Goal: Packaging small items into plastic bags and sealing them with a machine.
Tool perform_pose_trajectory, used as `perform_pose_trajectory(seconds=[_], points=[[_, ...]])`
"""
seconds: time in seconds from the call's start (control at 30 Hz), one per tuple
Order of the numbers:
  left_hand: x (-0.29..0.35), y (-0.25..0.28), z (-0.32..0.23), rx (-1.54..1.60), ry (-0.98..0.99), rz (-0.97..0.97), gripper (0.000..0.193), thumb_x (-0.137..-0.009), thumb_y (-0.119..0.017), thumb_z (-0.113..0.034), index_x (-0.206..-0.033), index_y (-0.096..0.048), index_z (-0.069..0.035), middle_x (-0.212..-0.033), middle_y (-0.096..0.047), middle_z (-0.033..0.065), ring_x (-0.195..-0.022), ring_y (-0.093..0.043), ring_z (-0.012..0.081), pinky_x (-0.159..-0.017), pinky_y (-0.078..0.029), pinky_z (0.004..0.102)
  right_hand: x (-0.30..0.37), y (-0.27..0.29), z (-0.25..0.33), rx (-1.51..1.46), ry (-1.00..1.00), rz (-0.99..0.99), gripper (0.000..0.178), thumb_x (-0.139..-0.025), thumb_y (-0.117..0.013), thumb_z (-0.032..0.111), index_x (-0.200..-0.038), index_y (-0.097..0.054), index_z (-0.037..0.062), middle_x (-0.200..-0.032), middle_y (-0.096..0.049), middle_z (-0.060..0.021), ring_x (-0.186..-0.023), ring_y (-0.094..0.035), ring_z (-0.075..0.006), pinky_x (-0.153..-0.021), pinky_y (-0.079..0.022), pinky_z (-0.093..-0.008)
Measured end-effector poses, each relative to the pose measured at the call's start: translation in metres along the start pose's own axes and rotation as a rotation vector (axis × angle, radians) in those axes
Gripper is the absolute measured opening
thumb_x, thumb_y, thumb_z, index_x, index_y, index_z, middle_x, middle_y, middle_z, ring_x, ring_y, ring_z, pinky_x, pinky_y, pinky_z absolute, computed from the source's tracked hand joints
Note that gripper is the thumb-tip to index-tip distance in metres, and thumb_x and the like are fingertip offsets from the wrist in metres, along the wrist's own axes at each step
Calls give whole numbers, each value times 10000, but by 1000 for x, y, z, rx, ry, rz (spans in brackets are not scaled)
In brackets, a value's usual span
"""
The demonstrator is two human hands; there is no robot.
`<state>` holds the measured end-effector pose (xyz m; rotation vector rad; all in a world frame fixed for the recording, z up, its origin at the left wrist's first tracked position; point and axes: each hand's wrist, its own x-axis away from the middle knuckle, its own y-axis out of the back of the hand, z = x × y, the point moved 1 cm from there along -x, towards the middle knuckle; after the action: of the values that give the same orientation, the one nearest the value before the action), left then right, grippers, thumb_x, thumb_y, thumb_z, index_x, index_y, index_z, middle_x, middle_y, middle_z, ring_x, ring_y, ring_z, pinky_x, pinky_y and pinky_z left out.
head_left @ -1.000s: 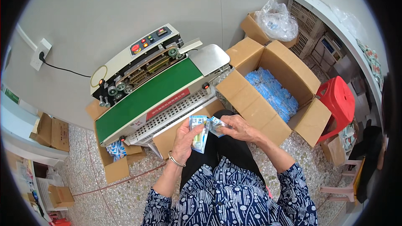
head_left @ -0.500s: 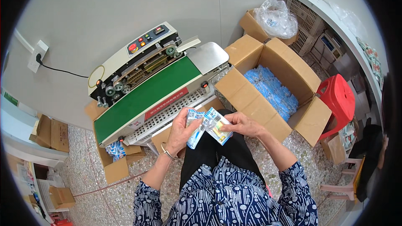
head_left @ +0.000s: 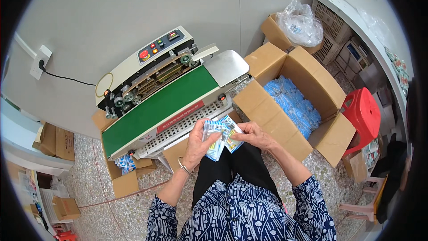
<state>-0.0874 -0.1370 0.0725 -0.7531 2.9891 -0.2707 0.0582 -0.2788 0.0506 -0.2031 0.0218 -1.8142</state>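
Observation:
Above my lap, my left hand (head_left: 196, 145) is closed on small flat plastic packets (head_left: 215, 151) with blue-and-white striped edges, its thumb pressed on top. My right hand (head_left: 258, 136) pinches another packet (head_left: 232, 143) of the same kind, with some yellow showing. The two hands' packets overlap in the middle, so how many there are cannot be made out. To the right stands an open cardboard box (head_left: 273, 130) holding a heap of blue-and-white packets (head_left: 293, 106).
A sealing machine (head_left: 143, 58) with a green conveyor belt (head_left: 165, 110) and metal end plate (head_left: 226, 68) stands ahead to the left. Beneath its left end sits a carton (head_left: 125, 184) of packets. A red stool (head_left: 364, 111) and plastic-bag-filled carton (head_left: 271, 27) lie beyond the box.
The packets in my two hands have come together and now overlap more, the left ones lying over the right one. The whole view has shifted slightly.

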Motion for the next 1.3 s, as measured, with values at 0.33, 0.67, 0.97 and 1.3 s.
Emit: perform_pose_trajectory(seconds=[0.33, 0.67, 0.97, 1.3], points=[[-23, 20, 12, 238, 31, -315, 297, -820, -604, 4, -1082, -471, -42, -962, -609, 48, -827, -596, 107, -717, -506, 236, -63, 41, 10, -16, -114, -101, 193, -838, -631, 200, -953, -650, 46, -727, -641, -8, -510, -535, -46, -440, -405, -166], [-9, 34, 38, 322, 158, -393, 265, -817, -611, 9, -1042, -486, -52, -930, -615, 38, -788, -592, 93, -694, -498, 229, -233, 101, 35, 2, -166, -168, 140, -804, -673, 165, -864, -660, 39, -637, -614, -29, -472, -516, -71, -422, -412, -201], [-8, 47, 33, 342, 199, -402, 291, -816, -625, -4, -1057, -472, -61, -934, -618, 42, -814, -598, 96, -715, -500, 235, -289, 110, 20, -2, -269, -190, 136, -796, -665, 118, -892, -642, 24, -658, -624, -47, -435, -506, -77, -367, -372, -196], [-13, 51, 42, 346, 191, -357, 315, -828, -625, -27, -1092, -455, -56, -968, -620, 59, -849, -607, 111, -732, -508, 243, -305, 89, 12, 115, -299, -106, 153, -784, -679, 129, -885, -643, 20, -649, -620, -45, -418, -500, -80, -343, -347, -201]])
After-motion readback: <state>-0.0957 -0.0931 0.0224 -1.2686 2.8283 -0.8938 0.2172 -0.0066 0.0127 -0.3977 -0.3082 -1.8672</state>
